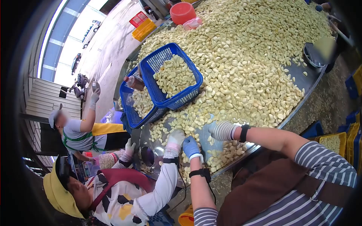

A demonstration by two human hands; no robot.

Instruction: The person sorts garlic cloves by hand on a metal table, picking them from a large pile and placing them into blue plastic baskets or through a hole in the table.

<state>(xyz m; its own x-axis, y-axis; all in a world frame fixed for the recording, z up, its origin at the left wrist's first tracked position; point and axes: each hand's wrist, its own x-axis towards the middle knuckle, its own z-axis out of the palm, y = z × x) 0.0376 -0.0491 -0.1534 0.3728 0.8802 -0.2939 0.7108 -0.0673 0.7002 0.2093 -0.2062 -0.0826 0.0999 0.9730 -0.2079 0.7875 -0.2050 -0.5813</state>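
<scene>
My left hand, in a blue glove, is at the near edge of a big heap of pale cream pieces that look like peeled garlic cloves. Its fingers are curled together, and whatever is between them is hidden. To its right, my right hand wears a grey-and-white striped glove and reaches down to the metal table top among loose pieces. A pale blue blur covers its fingertips, so their grip does not show. Between and below my hands lies a smaller group of pieces.
Two blue baskets holding pieces stand beyond my hands, with a bottle between them. A co-worker's gloved hand is close to my left hand. A red bowl stands at the far edge; a dark pan sits at the right.
</scene>
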